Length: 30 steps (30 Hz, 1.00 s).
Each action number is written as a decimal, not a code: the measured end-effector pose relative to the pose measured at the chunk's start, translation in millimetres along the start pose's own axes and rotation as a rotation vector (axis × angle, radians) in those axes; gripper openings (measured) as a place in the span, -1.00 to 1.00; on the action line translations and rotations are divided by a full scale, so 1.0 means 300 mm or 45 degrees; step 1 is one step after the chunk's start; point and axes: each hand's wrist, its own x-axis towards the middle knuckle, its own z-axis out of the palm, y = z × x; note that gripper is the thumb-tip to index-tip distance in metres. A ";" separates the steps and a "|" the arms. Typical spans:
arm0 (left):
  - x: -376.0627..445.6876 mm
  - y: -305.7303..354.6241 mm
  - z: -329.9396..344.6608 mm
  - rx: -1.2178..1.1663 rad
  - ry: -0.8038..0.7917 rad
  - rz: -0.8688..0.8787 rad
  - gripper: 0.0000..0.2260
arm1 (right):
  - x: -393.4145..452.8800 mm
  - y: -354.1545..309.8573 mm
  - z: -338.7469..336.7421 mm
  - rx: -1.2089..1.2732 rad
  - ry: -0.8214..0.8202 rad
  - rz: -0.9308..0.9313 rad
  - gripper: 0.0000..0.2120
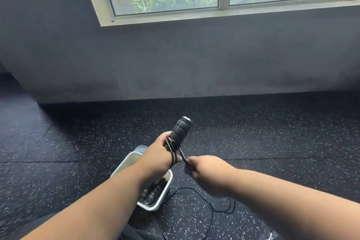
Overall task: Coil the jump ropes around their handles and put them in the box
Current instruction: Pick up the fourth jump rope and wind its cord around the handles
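Above white box (124, 165), left hand (157, 154) grips ribbed foam handles (180, 132).

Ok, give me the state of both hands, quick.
Left hand: closed around the black handles, a few rope coils at its base.
Right hand: closed, pinching the rope taut beside the handles.

Left hand (158, 153): raised in front of the body, back of the hand toward the camera, fingers curled in a grip around the handles (180, 132), forearm bare and reaching up from the lower left. Right hand (206, 171): just beside the left and slightly lower, fingers closed and pinching the rope (184, 159), forearm bare, entering from the lower right. The two hands sit close together without touching.
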 end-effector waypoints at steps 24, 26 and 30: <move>-0.079 0.063 -0.013 0.271 -0.177 0.322 -0.40 | 0.026 0.114 -0.124 1.073 -0.038 0.013 -0.69; -0.058 0.047 -0.010 0.153 -0.074 0.241 -0.37 | 0.034 0.073 -0.092 0.784 0.024 0.069 -0.60; -0.020 0.032 -0.037 0.131 0.178 0.049 -0.46 | 0.004 0.010 -0.036 0.127 -0.026 -0.002 -0.75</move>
